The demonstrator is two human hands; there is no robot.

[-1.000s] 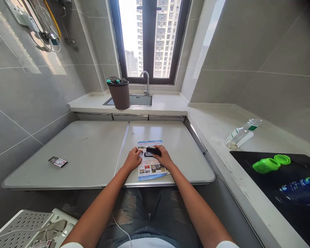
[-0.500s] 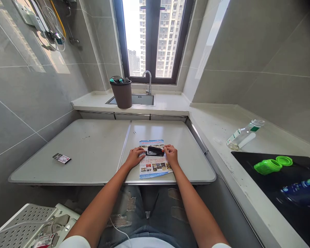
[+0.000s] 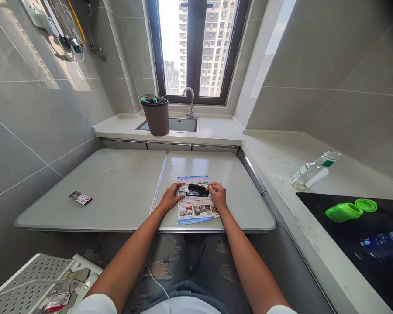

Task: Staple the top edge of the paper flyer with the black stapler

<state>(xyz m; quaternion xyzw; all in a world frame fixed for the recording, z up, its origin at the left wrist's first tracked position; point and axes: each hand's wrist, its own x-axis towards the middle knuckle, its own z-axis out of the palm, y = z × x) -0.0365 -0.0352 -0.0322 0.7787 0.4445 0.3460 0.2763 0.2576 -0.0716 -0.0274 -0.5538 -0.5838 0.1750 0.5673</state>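
Note:
A black stapler lies across a printed leaflet on the table, its top arm swung up from its base at the left end. My right hand pinches the stapler's right end, where a small red spot shows. At the leaflet's left edge rests my left hand, thumb and fingers apart just short of the stapler's left end. Nothing shows in the left hand. Whether its fingertips touch the stapler I cannot tell.
A small dark-and-white packet lies on the left half of the folding table. Beyond stands a brown bin by the sink. On the right are a clear bottle, a green container and a blue bottle.
The thumb and fingers of my left hand have spread a little apart beside the stapler. My right hand keeps its grip. The whole view has shifted slightly.

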